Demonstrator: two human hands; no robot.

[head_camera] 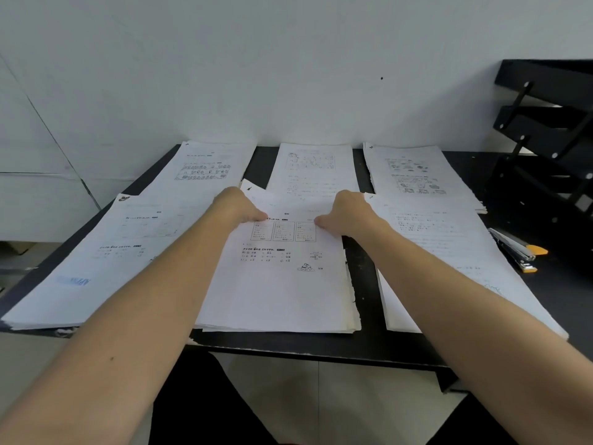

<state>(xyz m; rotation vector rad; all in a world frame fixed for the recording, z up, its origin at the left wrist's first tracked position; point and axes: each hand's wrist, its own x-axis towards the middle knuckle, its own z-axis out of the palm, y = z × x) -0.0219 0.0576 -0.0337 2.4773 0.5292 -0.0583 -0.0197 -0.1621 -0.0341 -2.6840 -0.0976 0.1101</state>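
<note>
While both forearms stretched over the black tabletop (362, 277), the left hand (239, 207) and the right hand (348, 213) each pinched the far part of the top sheet (279, 284) of the thick stack of white printed worksheets (351, 322) at six o'clock. Their thumbs pressed on the print, and the other fingers were hidden. A right paper stack (449, 252) lay at three o'clock, apart from it, and a left paper stack (96, 258) at nine. A black-and-yellow stapler (516, 248) lay farther out at three, and a black tiered paper tray (545, 139) stood at two o'clock.
</note>
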